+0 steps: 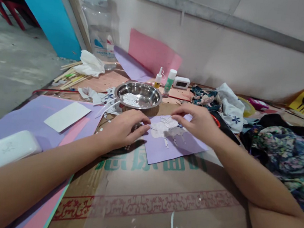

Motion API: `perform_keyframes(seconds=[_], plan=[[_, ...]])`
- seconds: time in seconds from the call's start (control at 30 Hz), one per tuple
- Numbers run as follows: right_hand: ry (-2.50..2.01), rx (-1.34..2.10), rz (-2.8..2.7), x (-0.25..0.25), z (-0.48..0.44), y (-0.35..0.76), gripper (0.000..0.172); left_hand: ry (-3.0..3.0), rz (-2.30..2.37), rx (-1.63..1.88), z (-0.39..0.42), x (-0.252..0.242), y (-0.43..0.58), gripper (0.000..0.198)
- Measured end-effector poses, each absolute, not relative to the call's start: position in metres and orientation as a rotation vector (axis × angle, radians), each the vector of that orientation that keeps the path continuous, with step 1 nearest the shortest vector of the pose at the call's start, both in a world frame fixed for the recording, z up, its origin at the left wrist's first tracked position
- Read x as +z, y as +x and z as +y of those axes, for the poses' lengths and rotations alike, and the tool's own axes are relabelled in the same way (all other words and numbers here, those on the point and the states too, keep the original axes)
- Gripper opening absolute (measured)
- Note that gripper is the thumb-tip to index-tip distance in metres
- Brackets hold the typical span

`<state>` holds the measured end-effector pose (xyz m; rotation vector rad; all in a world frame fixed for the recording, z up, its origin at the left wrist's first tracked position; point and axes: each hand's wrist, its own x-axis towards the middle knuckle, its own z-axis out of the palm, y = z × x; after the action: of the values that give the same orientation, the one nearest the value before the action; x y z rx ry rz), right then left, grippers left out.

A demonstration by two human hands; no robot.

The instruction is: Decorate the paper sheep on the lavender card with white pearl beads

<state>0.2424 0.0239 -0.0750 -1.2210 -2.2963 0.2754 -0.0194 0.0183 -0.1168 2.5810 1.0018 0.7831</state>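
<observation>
A purple paper sheet (160, 153) lies on the cardboard, bearing a pale cloth animal shape (155, 132) with thin legs and a dark blue flower. Small pearly beads (167, 122) sit on its upper part. My left hand (126, 128) is at the sheet's left edge, thumb and forefinger nearly together; a string of beads (135, 127) shows between its fingers and hangs below the palm. Over the shape's upper right, my right hand (195, 122) pinches thumb and forefinger close to the beads. Whatever is between those fingertips is too small to make out.
Behind the sheet stands a steel bowl (149, 100) with white bits inside. Farther back are a small glue bottle (158, 79), a glue stick (169, 82) and a white digital device (181, 82). Coloured paper (37, 114) and a white case (10, 149) lie left; patterned fabric (283, 154) is heaped right.
</observation>
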Motion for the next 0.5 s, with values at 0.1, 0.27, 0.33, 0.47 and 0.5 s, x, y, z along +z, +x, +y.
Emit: perform_keyframes(seconds=[0.1,0.27,0.33,0.47,0.5], plan=[[-0.946,0.483,-2.233,-0.091,0.009,0.220,0.010,2.587,0.988,0.793,0.015,-0.116,-0.018,0.034],[-0.934,0.724,-2.065,-0.107,0.002,0.206,0.006,2.640,0.964,0.807,0.013,-0.117,-0.016,0.035],[-0.941,0.794,-2.032,-0.110,0.002,0.205,0.005,2.653,0.959,0.820,0.013,-0.118,-0.015,0.035],[-0.937,0.862,-1.983,-0.111,0.000,0.202,0.005,2.672,0.955,0.806,0.012,-0.118,-0.014,0.035],[-0.941,0.870,-1.972,-0.111,0.000,0.202,0.005,2.677,0.956,0.801,0.011,-0.118,-0.014,0.034]])
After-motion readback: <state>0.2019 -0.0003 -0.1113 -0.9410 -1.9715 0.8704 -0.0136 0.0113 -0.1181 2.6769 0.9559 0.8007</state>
